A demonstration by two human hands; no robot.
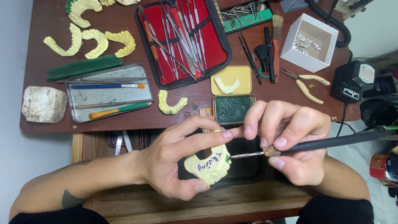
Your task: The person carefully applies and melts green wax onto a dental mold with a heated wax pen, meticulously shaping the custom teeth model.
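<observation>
My left hand (176, 159) grips a pale yellow dental plaster cast (209, 166) with blue handwriting on its base, held above an open drawer. My right hand (292, 141) holds a black-handled wax tool (327, 143) like a pen. Its thin metal tip (240, 156) touches a small green spot on the right edge of the cast. My right index finger rests against my left index fingertip above the cast.
A dark wooden desk (49, 25) carries several yellow casts (95, 41), a red instrument case (182, 39), a metal tray of brushes (108, 93), a tin of green wax (233, 108), a white box (310, 41), pliers (306, 83) and a white stone block (43, 103).
</observation>
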